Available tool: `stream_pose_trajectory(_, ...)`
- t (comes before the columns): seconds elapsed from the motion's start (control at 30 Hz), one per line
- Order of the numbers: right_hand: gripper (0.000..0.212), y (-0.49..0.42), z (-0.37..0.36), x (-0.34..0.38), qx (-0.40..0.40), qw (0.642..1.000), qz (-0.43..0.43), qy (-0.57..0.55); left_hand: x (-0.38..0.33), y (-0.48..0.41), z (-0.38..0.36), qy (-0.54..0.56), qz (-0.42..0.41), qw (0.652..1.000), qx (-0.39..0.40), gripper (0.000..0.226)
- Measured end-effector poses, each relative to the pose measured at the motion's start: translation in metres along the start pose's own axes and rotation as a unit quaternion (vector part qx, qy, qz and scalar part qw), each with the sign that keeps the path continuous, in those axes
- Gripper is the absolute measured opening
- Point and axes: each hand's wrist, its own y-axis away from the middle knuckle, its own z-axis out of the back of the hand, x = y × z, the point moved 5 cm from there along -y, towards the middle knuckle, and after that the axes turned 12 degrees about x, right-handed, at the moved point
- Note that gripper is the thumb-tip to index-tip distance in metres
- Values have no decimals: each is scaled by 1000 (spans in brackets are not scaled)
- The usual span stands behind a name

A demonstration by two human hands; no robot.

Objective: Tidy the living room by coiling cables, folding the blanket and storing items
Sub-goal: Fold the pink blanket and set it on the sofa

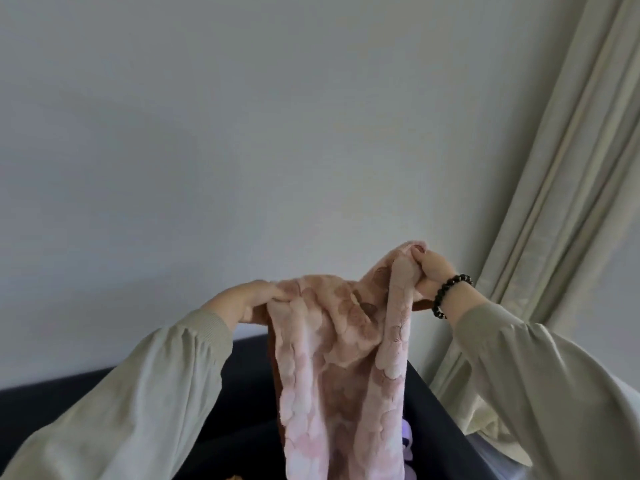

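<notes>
Both hands are clamped on the fluffy pink textured blanket (339, 348): left hand (254, 299) low, right hand (427, 271) higher, blanket dangling over the dark sofa (249, 393). I'd level the corners and pull the edge taut before folding.

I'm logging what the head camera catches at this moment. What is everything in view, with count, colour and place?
blanket: one, pink with a brown underside, held up at centre and hanging down
sofa: one, dark, behind and below the blanket
wall: one, pale grey, across the upper frame
curtain: one, cream, right side
lilac object: one, partly hidden behind the blanket's lower right edge; cannot tell what it is
bracelet: one, black beads, on the right wrist
sleeves: two, pale grey-green, lower left and lower right
left hand: one, grips the blanket's top edge at left
right hand: one, grips the blanket's top at right, higher up
</notes>
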Motion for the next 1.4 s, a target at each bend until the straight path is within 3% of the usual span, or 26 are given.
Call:
stream_pose_trajectory(0.1,24,3,21,11,-28,999,22,-30,-18,-2,13,179,-135,973,-51,34)
stream_pose_trajectory(0.23,22,15,24,-21,78,991,-72,87,-5,-7,-1,93,-69,989,-94,27)
stream_pose_trajectory(0.3,25,16,28,-15,67,993,-50,81,-8,-7,2,91,-108,977,-161,28)
stream_pose_trajectory(0.37,12,16,38,3,32,999,2,-17,-16,-2,19,165,-184,941,-229,39)
stream_pose_trajectory(0.43,25,20,47,8,28,998,-16,-59,-11,-2,33,237,-209,917,-243,77)
stream_pose_trajectory(0.5,35,24,53,-10,38,992,-95,78,0,0,26,162,-140,949,-232,113)
stream_pose_trajectory(0.57,19,26,54,-22,4,985,-83,149,6,1,13,-7,-112,964,-242,100)
stream_pose_trajectory(0.63,16,21,61,-11,-94,977,16,191,-1,5,10,-77,-159,948,-265,70)
stream_pose_trajectory(0.73,7,32,52,20,-134,927,57,347,-21,23,26,-113,-211,907,-347,46)
stream_pose_trajectory(0.77,18,37,46,30,-131,894,51,426,-26,28,31,-147,-203,897,-364,43)
stream_pose_trajectory(0.83,36,59,29,43,-169,777,33,606,-32,34,35,-241,-180,874,-381,41)
stream_pose_trajectory(0.87,36,60,27,46,-158,759,31,631,-34,36,35,-276,-175,863,-384,40)
stream_pose_trajectory(0.97,24,55,35,54,-175,788,-7,590,-40,37,37,-344,-176,840,-380,38)
stream_pose_trajectory(1.07,38,56,36,64,-168,738,26,653,-45,36,39,-404,-156,822,-369,37)
stream_pose_trajectory(1.17,42,64,45,75,-193,751,55,628,-52,41,45,-418,-144,818,-368,41)
stream_pose_trajectory(1.23,40,67,52,81,-227,784,56,575,-58,46,49,-418,-142,816,-374,43)
stream_pose_trajectory(1.3,33,70,59,83,-255,836,48,483,-64,49,50,-377,-163,832,-374,45)
stream_pose_trajectory(1.33,34,71,62,84,-267,845,50,460,-66,51,50,-320,-188,850,-374,47)
stream_pose_trajectory(1.4,34,69,64,87,-265,813,42,517,-66,54,53,-142,-239,893,-355,46)
